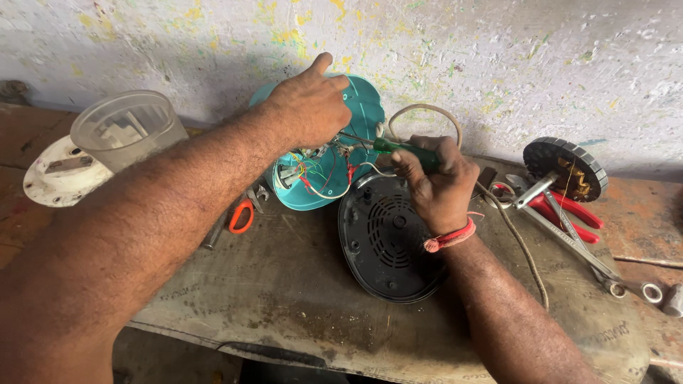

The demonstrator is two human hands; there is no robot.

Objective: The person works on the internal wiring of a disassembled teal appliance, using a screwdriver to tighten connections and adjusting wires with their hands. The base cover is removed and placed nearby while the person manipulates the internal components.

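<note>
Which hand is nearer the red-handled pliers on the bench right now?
Right. The right hand, gripping a green screwdriver, is just beside the red-handled pliers; the left hand rests farther off on the teal appliance housing.

Soft, even daylight fills the scene, bright on the paint-flecked wall (498, 64) and dimmer toward the lower edge, where the gap beneath the surface (299, 299) falls into deep shadow. Shadows under the hands are faint and diffuse. A mild sheen sits on the clear plastic jar (128, 128). Focus is sharp at centre; the near forearms look stretched by wide-angle distortion.
</note>
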